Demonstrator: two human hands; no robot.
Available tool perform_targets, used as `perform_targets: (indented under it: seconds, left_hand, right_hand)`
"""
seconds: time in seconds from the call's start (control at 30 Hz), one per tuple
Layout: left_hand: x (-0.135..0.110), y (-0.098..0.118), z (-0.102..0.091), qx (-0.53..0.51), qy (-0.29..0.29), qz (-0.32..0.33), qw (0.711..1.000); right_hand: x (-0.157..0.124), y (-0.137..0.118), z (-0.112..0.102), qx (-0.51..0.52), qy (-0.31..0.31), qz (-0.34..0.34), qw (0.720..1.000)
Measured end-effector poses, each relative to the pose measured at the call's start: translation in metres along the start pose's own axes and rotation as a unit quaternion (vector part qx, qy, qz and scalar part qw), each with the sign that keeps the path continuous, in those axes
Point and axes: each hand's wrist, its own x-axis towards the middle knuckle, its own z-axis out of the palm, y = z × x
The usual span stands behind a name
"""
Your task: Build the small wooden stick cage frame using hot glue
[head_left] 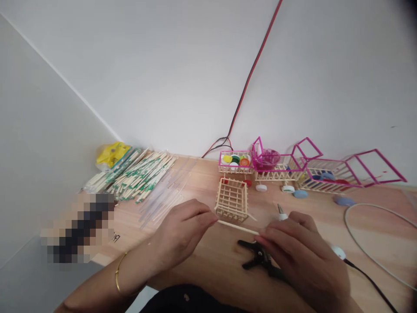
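A thin wooden stick (239,227) is stretched between my two hands, over the near part of the table. Its left end is pinched by the fingers of my left hand (185,232), and its right end by my right hand (302,256). Just beyond the stick stands a small open crate of wooden sticks (232,198). Behind my right hand, the metal nozzle of a glue gun (281,213) pokes out; the hand hides most of its body, and I cannot tell if they touch. A black spring clamp (257,257) lies under my right fingers.
Several paper-wrapped chopsticks (143,171) and clear glue sticks (166,191) lie at the left, beside a yellow bag (114,153). Along the wall stand stick-built carts with magenta trim (276,174), bottle-cap wheels beneath. A pale cable (347,226) loops at the right.
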Motion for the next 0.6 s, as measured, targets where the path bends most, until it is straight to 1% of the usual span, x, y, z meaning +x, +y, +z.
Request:
perform_targets:
  seconds: [0.1,0.17,0.23,0.43,0.6]
  left_hand:
    - [-0.002,-0.003,0.006,-0.012,0.027,-0.018,0.999]
    - [-0.002,-0.004,0.010,-0.007,0.053,-0.036,0.998]
    - [-0.002,-0.006,0.013,0.002,0.066,-0.051,0.997]
    - [-0.003,-0.010,0.017,0.009,0.071,-0.064,0.995]
    - [-0.001,-0.009,0.016,0.015,0.076,-0.067,0.995]
  right_hand:
    - [-0.002,0.002,0.004,-0.012,0.002,0.013,1.000]
    - [-0.003,0.003,0.006,-0.014,-0.001,0.020,1.000]
    - [-0.003,0.004,0.007,-0.016,-0.005,0.033,0.999]
    - [-0.002,0.004,0.008,-0.019,-0.001,0.064,0.998]
    - [-0.003,0.006,0.010,-0.023,-0.012,0.081,0.996]
